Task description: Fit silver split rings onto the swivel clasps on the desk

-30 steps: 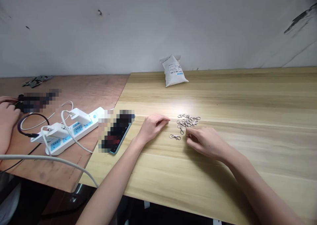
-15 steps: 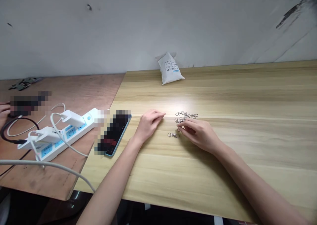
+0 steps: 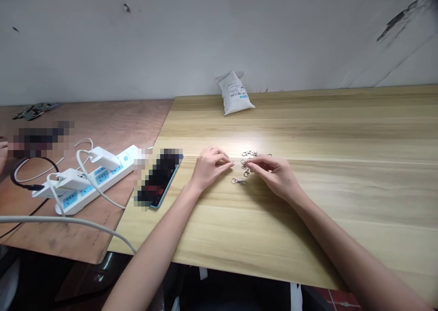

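Note:
My left hand (image 3: 210,168) rests on the pale wooden table (image 3: 308,124), its curled fingertips close to a small glint at the edge of a loose pile of silver swivel clasps (image 3: 249,154). My right hand (image 3: 273,174) reaches in from the right, with thumb and forefinger among the clasps and hiding part of the pile. A lone clasp (image 3: 238,181) lies just below, between my hands. I cannot tell whether either hand holds a clasp.
A white bag with a barcode label (image 3: 235,93) stands at the back by the wall. To my left lie a phone with a blurred screen (image 3: 159,178) and a white power strip with plugged-in chargers (image 3: 102,178). Another person's hand (image 3: 2,153) shows at the far left edge.
My right hand has moved left and further over the pile, and my left fingertips have drawn closer to it. The whole view has shifted slightly.

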`<state>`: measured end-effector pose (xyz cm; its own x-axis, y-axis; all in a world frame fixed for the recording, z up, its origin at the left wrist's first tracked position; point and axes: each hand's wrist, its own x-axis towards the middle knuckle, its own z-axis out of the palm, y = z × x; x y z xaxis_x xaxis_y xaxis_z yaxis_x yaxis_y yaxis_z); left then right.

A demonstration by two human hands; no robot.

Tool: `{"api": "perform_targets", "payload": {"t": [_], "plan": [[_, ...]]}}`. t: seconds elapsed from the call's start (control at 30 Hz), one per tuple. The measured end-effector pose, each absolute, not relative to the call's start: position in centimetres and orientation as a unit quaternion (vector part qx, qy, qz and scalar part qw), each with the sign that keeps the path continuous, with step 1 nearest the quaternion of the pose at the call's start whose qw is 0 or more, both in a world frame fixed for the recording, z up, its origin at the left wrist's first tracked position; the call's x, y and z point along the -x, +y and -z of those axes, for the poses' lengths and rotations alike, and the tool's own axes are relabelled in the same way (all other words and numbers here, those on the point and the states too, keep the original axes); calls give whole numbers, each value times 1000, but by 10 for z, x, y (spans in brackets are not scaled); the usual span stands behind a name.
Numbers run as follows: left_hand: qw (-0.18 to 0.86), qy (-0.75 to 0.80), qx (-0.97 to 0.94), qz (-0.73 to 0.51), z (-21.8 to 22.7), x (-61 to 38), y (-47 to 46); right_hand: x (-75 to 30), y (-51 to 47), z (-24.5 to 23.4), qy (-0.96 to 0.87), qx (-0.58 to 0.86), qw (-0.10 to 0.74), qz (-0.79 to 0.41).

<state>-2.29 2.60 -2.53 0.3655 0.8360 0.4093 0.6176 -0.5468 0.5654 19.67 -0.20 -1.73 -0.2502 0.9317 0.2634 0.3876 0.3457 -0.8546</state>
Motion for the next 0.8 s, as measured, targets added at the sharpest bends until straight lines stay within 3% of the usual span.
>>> {"api": "perform_targets", "payload": {"t": [0.17, 0.37, 0.8], "plan": [[104, 444, -829, -323, 23, 18, 23, -194, -4, 14, -724, 449, 444, -278], [73, 423, -840, -331, 19, 14, 22, -195, -2, 16, -762, 454, 425, -181], [44, 388, -858, -333, 24, 8, 24, -198, 5, 26, -751, 430, 452, -220]]}}
